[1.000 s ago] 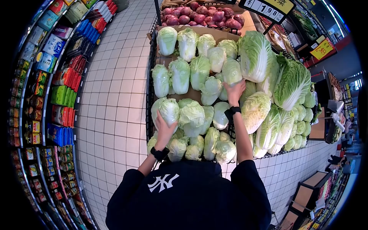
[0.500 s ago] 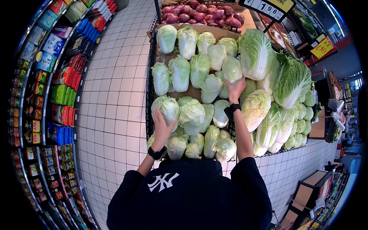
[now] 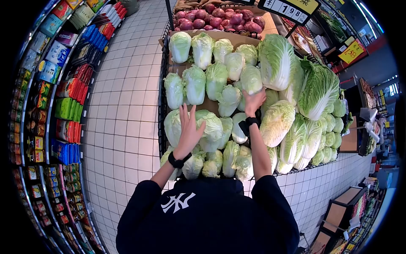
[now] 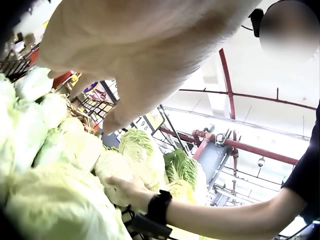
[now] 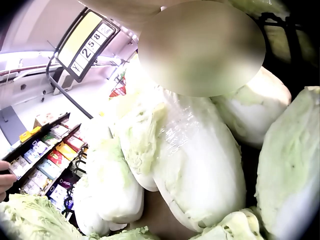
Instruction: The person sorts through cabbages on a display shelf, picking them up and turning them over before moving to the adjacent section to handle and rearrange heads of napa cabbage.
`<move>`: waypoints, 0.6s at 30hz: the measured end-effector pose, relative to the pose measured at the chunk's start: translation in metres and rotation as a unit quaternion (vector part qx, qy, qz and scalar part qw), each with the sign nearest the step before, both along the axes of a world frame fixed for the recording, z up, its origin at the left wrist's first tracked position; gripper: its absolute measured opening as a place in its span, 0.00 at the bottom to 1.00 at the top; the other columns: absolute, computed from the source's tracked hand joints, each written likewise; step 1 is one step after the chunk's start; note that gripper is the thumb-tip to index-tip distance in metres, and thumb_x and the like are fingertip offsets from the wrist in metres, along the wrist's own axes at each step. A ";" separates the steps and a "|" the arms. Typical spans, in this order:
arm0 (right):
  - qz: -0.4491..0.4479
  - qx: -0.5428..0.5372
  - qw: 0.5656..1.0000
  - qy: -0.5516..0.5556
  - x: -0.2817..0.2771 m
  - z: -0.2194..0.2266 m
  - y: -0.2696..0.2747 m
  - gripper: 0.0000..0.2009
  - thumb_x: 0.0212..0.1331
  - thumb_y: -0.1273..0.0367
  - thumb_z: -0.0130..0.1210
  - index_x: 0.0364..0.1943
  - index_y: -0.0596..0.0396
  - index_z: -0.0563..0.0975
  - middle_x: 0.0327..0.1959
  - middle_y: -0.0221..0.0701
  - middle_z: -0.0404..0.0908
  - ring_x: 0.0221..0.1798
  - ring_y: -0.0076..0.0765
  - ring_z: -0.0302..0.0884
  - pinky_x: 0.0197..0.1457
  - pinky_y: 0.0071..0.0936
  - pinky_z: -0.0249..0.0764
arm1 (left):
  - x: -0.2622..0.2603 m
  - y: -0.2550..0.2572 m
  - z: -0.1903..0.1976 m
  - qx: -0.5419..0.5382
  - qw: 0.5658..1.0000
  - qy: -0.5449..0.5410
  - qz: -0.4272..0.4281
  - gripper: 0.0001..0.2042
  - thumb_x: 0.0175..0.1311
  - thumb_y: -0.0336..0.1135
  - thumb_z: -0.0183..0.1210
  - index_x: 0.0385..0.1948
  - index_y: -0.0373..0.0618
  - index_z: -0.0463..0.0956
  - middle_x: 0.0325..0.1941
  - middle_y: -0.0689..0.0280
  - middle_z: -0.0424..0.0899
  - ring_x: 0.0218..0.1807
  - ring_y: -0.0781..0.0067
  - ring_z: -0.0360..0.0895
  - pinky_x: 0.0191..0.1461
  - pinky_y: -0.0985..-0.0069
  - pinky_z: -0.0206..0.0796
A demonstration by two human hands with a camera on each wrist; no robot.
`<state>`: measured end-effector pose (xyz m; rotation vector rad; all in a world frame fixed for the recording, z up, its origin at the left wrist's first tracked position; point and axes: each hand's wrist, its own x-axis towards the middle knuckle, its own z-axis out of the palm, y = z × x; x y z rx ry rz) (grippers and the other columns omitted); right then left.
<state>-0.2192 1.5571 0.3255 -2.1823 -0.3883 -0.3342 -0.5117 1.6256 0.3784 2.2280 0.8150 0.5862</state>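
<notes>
In the head view my left hand [image 3: 190,133] hovers over the front left of the stand, fingers spread, holding nothing. Below it are a round pale-green cabbage [image 3: 172,127] and a leafy one [image 3: 211,131]; just past the fingertips lies a wrapped Chinese cabbage [image 3: 194,84]. My right hand [image 3: 254,102] grips the near end of another wrapped Chinese cabbage [image 3: 251,79], which sits among the others. The left wrist view shows the right hand [image 4: 127,192] against that cabbage's side [image 4: 112,170]. In the right wrist view a blurred patch covers part of the scene.
Large unwrapped Chinese cabbages [image 3: 277,63] are heaped on the right, with small round cabbages [image 3: 332,131] beyond. Red onions [image 3: 220,19] lie at the back under a price sign [image 3: 289,10]. Packaged-goods shelves [image 3: 69,97] line the left across a tiled aisle [image 3: 120,101].
My left hand has let go of the round cabbage at the front left and moved up and to the right, fingers spreading. The right hand stays at the same wrapped Chinese cabbage.
</notes>
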 end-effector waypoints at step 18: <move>0.135 -0.234 0.962 -0.029 -0.082 0.011 -0.048 0.45 0.45 0.64 0.66 0.60 0.79 0.51 0.62 0.66 0.53 0.63 0.66 0.55 0.69 0.46 0.54 | 0.188 0.122 -0.078 -0.082 0.976 0.008 -0.203 0.39 0.57 0.37 0.59 0.68 0.32 0.47 0.68 0.41 0.58 0.70 0.47 0.57 0.72 0.65 0.50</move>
